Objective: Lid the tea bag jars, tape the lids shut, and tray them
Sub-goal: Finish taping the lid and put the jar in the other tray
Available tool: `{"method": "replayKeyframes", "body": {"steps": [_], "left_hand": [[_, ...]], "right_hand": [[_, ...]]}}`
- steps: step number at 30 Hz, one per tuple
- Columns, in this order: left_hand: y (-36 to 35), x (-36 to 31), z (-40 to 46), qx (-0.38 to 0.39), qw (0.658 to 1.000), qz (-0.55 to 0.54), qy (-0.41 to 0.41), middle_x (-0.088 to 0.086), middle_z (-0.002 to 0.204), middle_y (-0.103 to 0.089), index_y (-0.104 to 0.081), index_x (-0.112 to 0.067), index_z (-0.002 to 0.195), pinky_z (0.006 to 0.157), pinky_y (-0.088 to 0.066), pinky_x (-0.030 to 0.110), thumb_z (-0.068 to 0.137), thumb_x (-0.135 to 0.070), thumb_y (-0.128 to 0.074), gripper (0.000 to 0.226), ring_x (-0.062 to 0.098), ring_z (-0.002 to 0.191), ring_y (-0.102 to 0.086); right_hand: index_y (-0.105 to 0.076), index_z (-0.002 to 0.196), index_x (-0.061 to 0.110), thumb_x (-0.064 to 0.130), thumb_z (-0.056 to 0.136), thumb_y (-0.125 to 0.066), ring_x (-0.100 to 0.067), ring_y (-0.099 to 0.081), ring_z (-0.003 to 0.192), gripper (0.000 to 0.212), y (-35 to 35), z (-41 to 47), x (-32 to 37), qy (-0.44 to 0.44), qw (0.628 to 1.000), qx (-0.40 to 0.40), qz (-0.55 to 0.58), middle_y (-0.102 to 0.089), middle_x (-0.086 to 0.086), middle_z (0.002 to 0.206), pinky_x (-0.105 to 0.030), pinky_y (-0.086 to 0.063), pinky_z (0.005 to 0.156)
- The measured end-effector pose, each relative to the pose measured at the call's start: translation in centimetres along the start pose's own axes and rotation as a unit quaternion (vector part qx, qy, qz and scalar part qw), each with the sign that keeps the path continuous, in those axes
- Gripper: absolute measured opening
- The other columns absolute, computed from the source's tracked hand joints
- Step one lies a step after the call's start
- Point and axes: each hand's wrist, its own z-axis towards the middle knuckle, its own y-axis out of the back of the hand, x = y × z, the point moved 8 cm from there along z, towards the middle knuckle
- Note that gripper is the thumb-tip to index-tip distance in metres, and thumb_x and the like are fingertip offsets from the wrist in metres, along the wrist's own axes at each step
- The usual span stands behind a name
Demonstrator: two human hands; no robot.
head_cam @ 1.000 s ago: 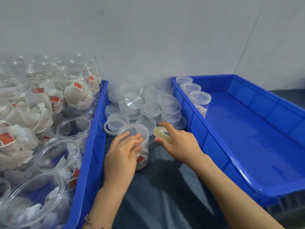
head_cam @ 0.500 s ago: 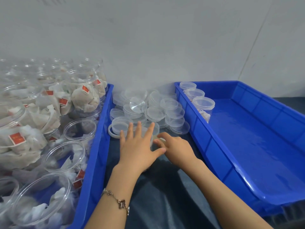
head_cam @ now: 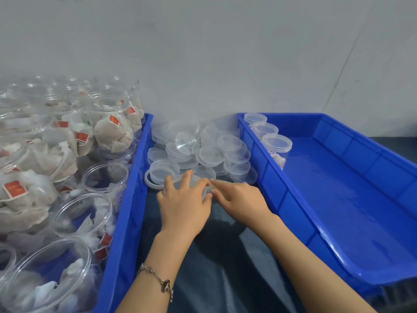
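Observation:
A clear tea bag jar with its lid [head_cam: 177, 180] on stands on the dark table between two blue trays. My left hand [head_cam: 185, 201] covers the jar from above, fingers bent over the lid's rim and gripping it. My right hand [head_cam: 240, 199] holds a yellowish tape roll [head_cam: 217, 189] against the jar's right side, with the index finger stretched to the lid's edge. Most of the jar is hidden under my hands. Three lidded jars [head_cam: 276, 143] stand in the back left corner of the right blue tray [head_cam: 338, 199].
The left blue tray [head_cam: 133, 188] is packed with open jars of tea bags [head_cam: 105, 177], some stacked. A pile of loose clear lids [head_cam: 203, 147] lies behind my hands, with a white ring [head_cam: 147, 180] at its front left. A grey wall stands behind.
My left hand went from holding the jar's side to lying flat on the lid, and now its fingers bend over the rim. My right hand brought the tape roll against the jar.

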Motion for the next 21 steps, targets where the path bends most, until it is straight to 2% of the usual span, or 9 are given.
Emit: {"method": "replayKeyframes", "body": {"steps": [5, 9, 13, 15, 17, 19, 21], "left_hand": [[0.5, -0.1, 0.3, -0.040, 0.999, -0.013, 0.032, -0.013, 0.148, -0.033, -0.046, -0.046, 0.128, 0.091, -0.035, 0.044, 0.091, -0.050, -0.040, 0.038, 0.030, 0.128, -0.026], [0.6, -0.1, 0.1, -0.053, 0.997, -0.035, 0.052, -0.016, 0.145, -0.038, -0.054, -0.047, 0.122, 0.089, -0.033, 0.043, 0.088, -0.050, -0.044, 0.035, 0.028, 0.126, -0.028], [1.3, 0.5, -0.2, -0.049, 0.995, -0.048, 0.071, -0.015, 0.144, -0.039, -0.056, -0.047, 0.119, 0.089, -0.033, 0.043, 0.086, -0.050, -0.047, 0.034, 0.028, 0.123, -0.030], [2.1, -0.7, -1.4, -0.056, 0.995, -0.069, 0.048, -0.014, 0.135, -0.050, -0.064, -0.042, 0.109, 0.086, -0.036, 0.044, 0.077, -0.046, -0.058, 0.032, 0.031, 0.118, -0.039], [2.8, -3.1, -3.6, -0.067, 0.994, -0.089, -0.013, -0.010, 0.117, -0.065, -0.072, -0.036, 0.092, 0.074, -0.044, 0.046, 0.060, -0.039, -0.070, 0.032, 0.036, 0.103, -0.054], [2.3, -4.5, -4.7, -0.041, 0.995, -0.079, -0.045, -0.010, 0.105, -0.068, -0.073, -0.033, 0.084, 0.066, -0.045, 0.043, 0.052, -0.035, -0.072, 0.031, 0.036, 0.094, -0.057], [2.3, -4.7, -4.2, -0.020, 0.998, -0.064, -0.019, -0.008, 0.107, -0.059, -0.066, -0.031, 0.090, 0.068, -0.038, 0.041, 0.062, -0.035, -0.069, 0.028, 0.033, 0.095, -0.049]], "right_hand": [[-0.046, 0.132, 0.042, 0.046, 0.096, -0.030, -0.016, -0.063, 0.098, 0.039, -0.6, 0.9, 0.9, 0.001, 0.999, -0.017, -0.035, -0.068, 0.008, 0.108, -0.030, -0.044, 0.070], [-0.051, 0.130, 0.036, 0.044, 0.097, -0.033, -0.019, -0.064, 0.097, 0.038, -0.4, 1.3, 0.8, -0.018, 0.999, -0.040, -0.014, -0.069, 0.005, 0.105, -0.029, -0.040, 0.066], [-0.054, 0.125, 0.034, 0.043, 0.096, -0.033, -0.025, -0.064, 0.092, 0.038, -1.3, 2.3, 1.3, -0.033, 0.999, -0.015, -0.009, -0.070, -0.002, 0.097, -0.030, -0.036, 0.065], [-0.059, 0.109, 0.026, 0.039, 0.095, -0.032, -0.030, -0.064, 0.089, 0.033, -0.8, 3.5, -0.1, -0.073, 0.996, -0.015, -0.042, -0.069, -0.006, 0.094, -0.032, -0.037, 0.065], [-0.060, 0.096, 0.021, 0.036, 0.096, -0.033, -0.032, -0.062, 0.089, 0.031, 1.6, 4.8, -2.4, -0.141, 0.989, -0.034, -0.023, -0.067, -0.008, 0.092, -0.032, -0.038, 0.066], [-0.062, 0.097, 0.020, 0.038, 0.095, -0.037, -0.029, -0.060, 0.086, 0.031, 3.7, 6.1, -2.3, -0.134, 0.988, -0.072, 0.030, -0.068, -0.005, 0.089, -0.032, -0.038, 0.063], [-0.063, 0.106, 0.025, 0.039, 0.092, -0.042, -0.029, -0.060, 0.085, 0.029, 4.8, 6.5, -0.6, -0.091, 0.990, -0.104, 0.034, -0.069, -0.005, 0.089, -0.032, -0.038, 0.062]]}}
